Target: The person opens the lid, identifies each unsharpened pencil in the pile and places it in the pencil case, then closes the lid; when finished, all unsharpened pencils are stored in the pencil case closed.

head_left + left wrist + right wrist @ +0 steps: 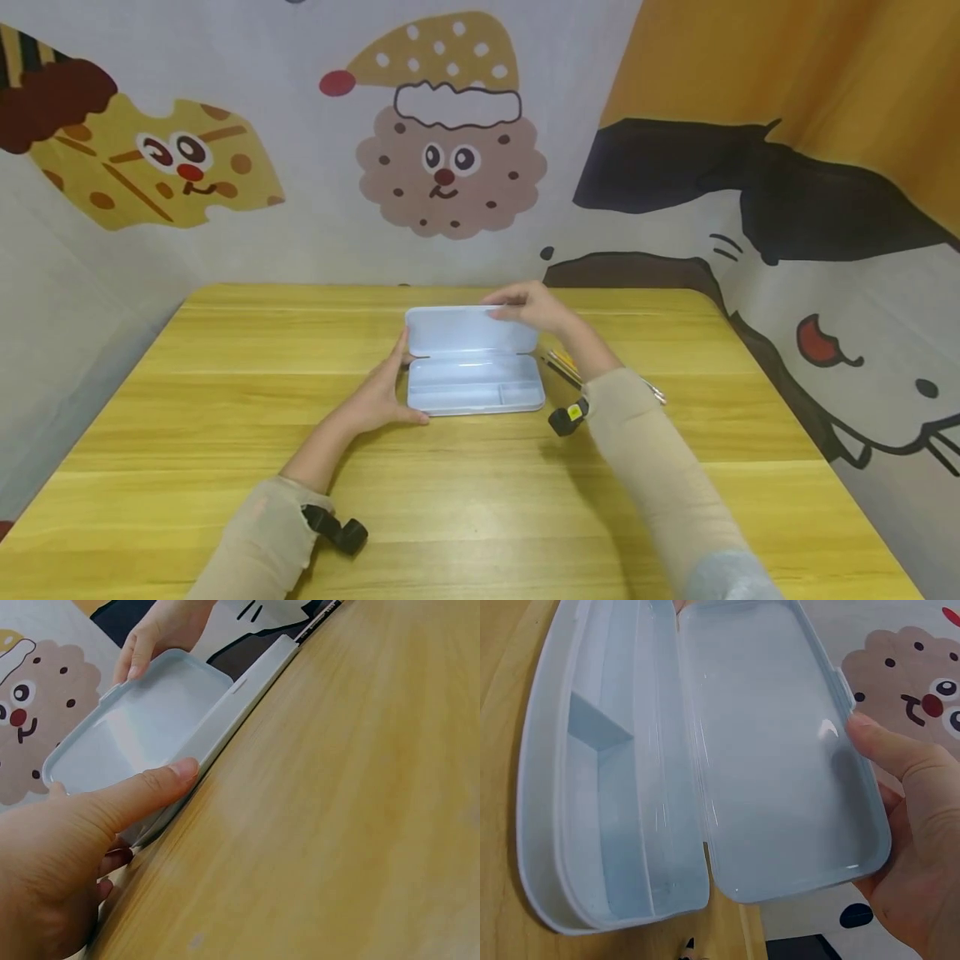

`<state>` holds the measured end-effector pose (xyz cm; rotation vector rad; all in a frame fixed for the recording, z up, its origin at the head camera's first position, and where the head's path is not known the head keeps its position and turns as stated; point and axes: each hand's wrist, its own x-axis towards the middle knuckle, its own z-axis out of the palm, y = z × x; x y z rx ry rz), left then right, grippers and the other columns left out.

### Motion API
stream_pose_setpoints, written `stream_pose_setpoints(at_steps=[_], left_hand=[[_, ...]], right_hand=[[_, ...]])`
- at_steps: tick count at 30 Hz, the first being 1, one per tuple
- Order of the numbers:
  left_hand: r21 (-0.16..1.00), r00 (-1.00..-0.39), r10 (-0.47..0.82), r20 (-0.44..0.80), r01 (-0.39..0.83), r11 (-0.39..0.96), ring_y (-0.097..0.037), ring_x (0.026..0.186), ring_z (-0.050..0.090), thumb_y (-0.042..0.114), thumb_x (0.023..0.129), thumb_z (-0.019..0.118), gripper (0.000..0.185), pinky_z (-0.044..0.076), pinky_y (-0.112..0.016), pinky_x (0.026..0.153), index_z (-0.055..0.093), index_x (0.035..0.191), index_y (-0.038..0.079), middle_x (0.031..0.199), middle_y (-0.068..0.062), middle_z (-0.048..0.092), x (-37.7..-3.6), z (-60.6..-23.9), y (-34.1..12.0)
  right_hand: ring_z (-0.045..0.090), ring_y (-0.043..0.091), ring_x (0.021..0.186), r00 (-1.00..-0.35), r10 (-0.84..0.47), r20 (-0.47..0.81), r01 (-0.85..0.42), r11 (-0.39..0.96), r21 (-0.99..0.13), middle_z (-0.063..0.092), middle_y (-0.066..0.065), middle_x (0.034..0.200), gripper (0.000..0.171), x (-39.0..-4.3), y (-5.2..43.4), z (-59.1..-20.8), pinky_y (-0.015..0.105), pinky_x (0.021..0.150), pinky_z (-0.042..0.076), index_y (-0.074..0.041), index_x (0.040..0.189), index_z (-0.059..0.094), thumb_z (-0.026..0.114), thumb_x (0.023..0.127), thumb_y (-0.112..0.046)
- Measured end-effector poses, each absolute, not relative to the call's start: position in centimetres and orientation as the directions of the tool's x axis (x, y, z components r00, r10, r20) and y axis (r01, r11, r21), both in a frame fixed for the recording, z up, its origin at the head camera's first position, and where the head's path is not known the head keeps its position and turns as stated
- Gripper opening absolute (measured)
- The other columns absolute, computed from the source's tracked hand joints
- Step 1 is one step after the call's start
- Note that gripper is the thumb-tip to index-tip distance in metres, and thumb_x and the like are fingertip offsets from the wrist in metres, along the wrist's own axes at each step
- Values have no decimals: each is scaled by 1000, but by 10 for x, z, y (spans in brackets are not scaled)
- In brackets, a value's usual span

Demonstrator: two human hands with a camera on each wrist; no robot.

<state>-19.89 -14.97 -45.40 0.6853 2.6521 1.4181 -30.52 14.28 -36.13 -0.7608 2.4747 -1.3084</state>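
A pale blue plastic pencil case (476, 408) lies on the table with its lid (457, 333) raised and tilted back on the hinge. Inside the base, dividers (600, 724) split off a long section and a small one. My left hand (377, 402) grips the left end of the case, its thumb (154, 791) on the front edge and the fingers partly hidden behind. At the lid's top right edge, my right hand (534, 308) holds the rim, thumb (889, 750) on the inner side and fingers behind it.
Several pencils (564, 368) lie on the table just right of the case, partly beneath my right forearm. The wooden table (465, 500) reaches back to a wall cloth (300, 250) printed with cartoon figures.
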Motion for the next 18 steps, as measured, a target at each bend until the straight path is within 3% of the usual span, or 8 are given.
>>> stream_pose_setpoints(at_steps=[6, 10, 18], left_hand=[[796, -902, 401, 158, 356, 489, -27, 130, 37, 33, 54, 94, 148, 16, -47, 113, -17, 151, 23, 135, -11, 48, -198, -454, -149], [800, -905, 399, 149, 347, 489, -28, 130, 37, 33, 54, 94, 148, 15, -49, 113, -17, 151, 24, 135, -11, 48, -197, -453, -149], [800, -907, 394, 148, 344, 492, -28, 130, 36, 34, 54, 93, 147, 15, -49, 113, -17, 151, 24, 135, -11, 48, -197, -453, -149]], right_hand=[[58, 20, 110, -856, -512, 75, -348, 463, -815, 63, 10, 122, 35, -295, 156, -358, 39, 94, 46, -7, 120, 67, 70, 89, -21], [59, 22, 108, -858, -493, 145, -388, 436, -812, 64, 11, 120, 34, -286, 164, -353, 39, 94, 47, -5, 120, 66, 70, 89, -17], [50, 31, 121, -875, -439, 202, -396, 410, -822, 59, 14, 127, 39, -264, 180, -347, 50, 104, 35, -3, 125, 61, 69, 89, -15]])
